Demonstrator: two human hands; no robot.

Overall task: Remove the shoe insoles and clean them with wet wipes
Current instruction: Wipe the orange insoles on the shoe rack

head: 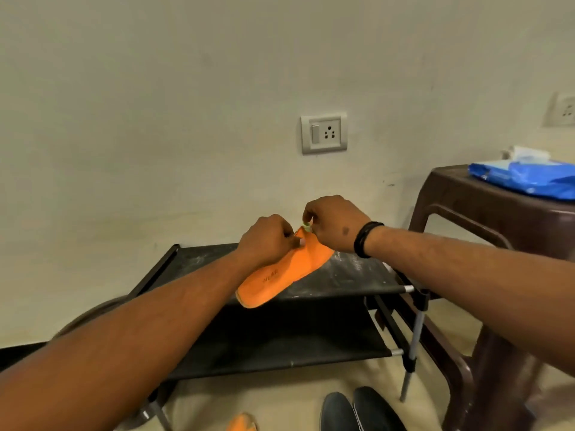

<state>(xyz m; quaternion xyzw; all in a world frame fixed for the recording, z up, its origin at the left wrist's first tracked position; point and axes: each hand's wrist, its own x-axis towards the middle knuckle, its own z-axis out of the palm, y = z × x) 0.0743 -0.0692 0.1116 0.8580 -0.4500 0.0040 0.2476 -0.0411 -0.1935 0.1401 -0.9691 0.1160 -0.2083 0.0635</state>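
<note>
Both your hands meet at the far end of an orange insole (281, 276) above the top tier of a black shoe rack (348, 275): your left hand (267, 239) pinches its edge with curled fingers, your right hand (334, 223) pinches the tip. A blue wet-wipes pack (525, 178) lies on the brown stool (460, 194) to the right; dark shoes (361, 410) stand on the floor below.

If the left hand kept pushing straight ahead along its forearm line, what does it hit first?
The left hand, pinching the far end of the orange foam insole, points up and right toward the right hand. It would probably meet that hand's fingers first; past them is the beige wall, though depth is unclear.
</note>
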